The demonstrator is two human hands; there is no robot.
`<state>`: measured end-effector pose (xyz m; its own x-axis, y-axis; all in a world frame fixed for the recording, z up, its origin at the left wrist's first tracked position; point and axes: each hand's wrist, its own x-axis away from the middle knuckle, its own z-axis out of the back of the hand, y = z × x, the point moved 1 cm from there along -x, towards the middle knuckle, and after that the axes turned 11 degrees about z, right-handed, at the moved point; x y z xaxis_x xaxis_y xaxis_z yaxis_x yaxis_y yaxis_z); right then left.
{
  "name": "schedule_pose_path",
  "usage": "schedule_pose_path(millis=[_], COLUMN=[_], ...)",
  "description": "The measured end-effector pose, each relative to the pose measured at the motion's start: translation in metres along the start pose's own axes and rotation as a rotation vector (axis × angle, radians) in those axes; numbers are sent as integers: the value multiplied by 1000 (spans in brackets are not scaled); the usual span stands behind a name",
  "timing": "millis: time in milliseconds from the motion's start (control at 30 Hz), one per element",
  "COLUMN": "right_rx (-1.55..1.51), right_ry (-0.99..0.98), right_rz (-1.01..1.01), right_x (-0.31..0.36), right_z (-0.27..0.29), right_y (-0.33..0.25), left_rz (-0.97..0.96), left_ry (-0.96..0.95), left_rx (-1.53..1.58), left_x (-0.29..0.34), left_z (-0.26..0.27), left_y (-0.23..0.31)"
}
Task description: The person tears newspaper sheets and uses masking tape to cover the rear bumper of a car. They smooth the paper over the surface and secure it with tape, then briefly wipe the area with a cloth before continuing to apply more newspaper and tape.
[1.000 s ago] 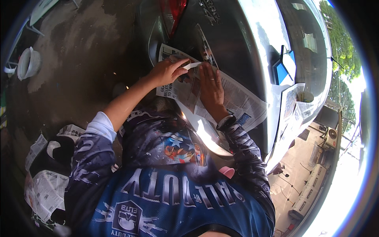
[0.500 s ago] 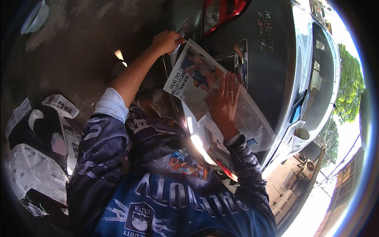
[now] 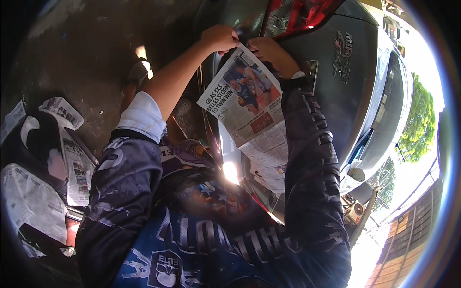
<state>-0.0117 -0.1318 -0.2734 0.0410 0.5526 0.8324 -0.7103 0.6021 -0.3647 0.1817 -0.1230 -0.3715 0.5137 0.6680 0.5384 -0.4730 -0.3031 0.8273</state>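
A printed newspaper sheet (image 3: 259, 122) with a colour photo hangs over the rear corner of a dark grey car (image 3: 345, 120), below its red tail light (image 3: 307, 17). My left hand (image 3: 220, 39) pinches the sheet's top corner, its fingers closed. Just to the right, my right hand (image 3: 272, 54) reaches over the upper edge, fingers bent together on the paper; their tips partly hide the edge. My right sleeve covers the right part of the sheet, whose lower end trails toward my body.
On the left is a dark panel (image 3: 41, 153) with newspaper pieces (image 3: 36, 204) over it. A foot (image 3: 139, 71) rests on the brown floor (image 3: 105, 48). Farther right are the car's rear window (image 3: 389, 120), an outdoor fan unit (image 3: 355, 211) and a tree (image 3: 417, 122).
My right hand has left its flat position on the sheet's middle and moved up to the top edge beside my left hand. My left hand stays at the corner, and the view has shifted.
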Motion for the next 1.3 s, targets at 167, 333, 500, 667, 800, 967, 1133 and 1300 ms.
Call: schedule_pose_path(millis=[167,333,500,667,800,967,1133,1300], right_rx=[-53,-88,160,607,682,751,646,453], right_ry=[46,45,86,288,225,239,465,613], right_rz=[-12,49,321,143,303,405,677,669], right_x=[0,-2,-22,-26,-27,-47,25,133], right_z=[-5,-6,-10,-42,-110,-138,-167,-189], right_y=[-2,-1,19,0,-42,-56,-156,-275], left_rz=[92,59,-140,-363,25,193,359,321], left_ry=[-57,-36,-86,-150,-152,-181,260,158], left_rx=[-11,-2,138,178,243,756,821,354], left_x=[-5,-6,-21,-21,10,-6,5,9], left_z=[-2,-3,-2,4,17,28,80,175], left_y=[14,11,-8,-30,-81,-131,-165,-127])
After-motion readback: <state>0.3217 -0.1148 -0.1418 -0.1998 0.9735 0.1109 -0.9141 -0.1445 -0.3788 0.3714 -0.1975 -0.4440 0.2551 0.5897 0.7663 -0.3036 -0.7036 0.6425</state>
